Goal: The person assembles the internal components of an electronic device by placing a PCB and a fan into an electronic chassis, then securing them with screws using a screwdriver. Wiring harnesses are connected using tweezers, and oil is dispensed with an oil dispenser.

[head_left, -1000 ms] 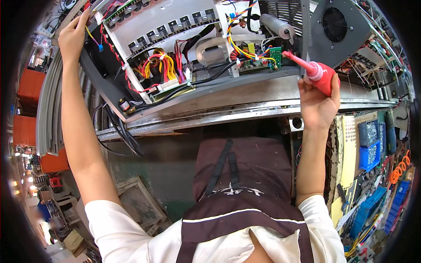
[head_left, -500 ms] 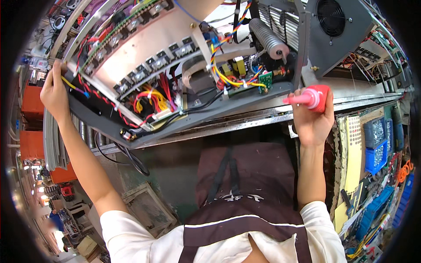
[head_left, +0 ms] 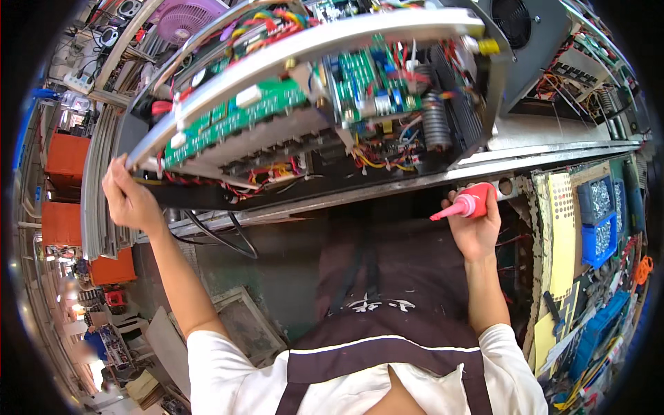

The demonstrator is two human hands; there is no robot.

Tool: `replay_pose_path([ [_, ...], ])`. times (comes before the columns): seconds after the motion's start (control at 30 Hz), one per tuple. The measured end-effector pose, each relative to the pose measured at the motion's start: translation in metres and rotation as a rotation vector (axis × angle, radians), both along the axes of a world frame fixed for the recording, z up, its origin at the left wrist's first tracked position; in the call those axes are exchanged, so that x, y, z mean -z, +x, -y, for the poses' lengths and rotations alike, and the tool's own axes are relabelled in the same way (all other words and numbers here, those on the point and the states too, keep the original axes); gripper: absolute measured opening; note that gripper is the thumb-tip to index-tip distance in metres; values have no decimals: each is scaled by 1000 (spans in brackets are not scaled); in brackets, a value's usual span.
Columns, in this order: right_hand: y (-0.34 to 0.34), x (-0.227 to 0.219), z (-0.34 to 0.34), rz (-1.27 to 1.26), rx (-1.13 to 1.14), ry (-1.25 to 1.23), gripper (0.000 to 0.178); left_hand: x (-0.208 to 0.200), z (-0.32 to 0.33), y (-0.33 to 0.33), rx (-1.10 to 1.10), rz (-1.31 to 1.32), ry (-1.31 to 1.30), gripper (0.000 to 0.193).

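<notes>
An open electronics chassis [head_left: 311,43] spans the upper middle, its long metal top bar blurred by motion. Inside it show green circuit boards [head_left: 273,99], coloured wires and a ribbed grey cylinder [head_left: 434,121]. My left hand [head_left: 131,200] is closed on the chassis frame's near left corner, thumb and fingers pinching the edge. In my right hand [head_left: 478,236] is a red squeeze bottle [head_left: 478,198], its pink nozzle pointing left. The bottle is held in front of the bench's metal rail, apart from the chassis.
A metal rail [head_left: 387,181] edges the bench in front of me. Another open chassis with a black fan [head_left: 512,22] stands at upper right. Blue bins of small parts [head_left: 599,240] lie on the right. A black cable [head_left: 225,238] hangs below the rail; orange crates [head_left: 66,225] stand far left.
The chassis has swung round, so its top bar and green boards now face me. My left hand has shifted right and nearer with its corner. My right hand has come slightly left and nearer with the bottle.
</notes>
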State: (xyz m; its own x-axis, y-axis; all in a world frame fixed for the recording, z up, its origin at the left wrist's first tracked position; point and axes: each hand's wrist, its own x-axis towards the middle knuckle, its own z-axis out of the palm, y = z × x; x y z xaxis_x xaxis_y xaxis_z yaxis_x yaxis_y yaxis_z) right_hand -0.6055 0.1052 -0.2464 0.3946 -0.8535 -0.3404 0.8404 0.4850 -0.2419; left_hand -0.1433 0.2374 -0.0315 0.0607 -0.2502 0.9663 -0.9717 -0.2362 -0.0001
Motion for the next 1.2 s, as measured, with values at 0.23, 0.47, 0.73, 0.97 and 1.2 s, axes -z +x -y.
replay_pose_path([
  [0.23,9,-12,-36,-61,33,-23,33,4,-6,-5,86,-48,-22,21],
  [0.47,18,-23,-45,-246,-32,-145,37,3,-6,-5,109,-66,-54,14],
  [0.73,86,-56,-50,-615,58,-615,33,6,-3,-2,199,-103,-119,16],
  [0.97,136,-35,-41,-1049,284,-1134,45,8,-1,-1,187,-88,-111,18],
  [1.2,147,-35,-38,-1123,295,-1172,43,8,-2,1,216,-108,-117,20],
])
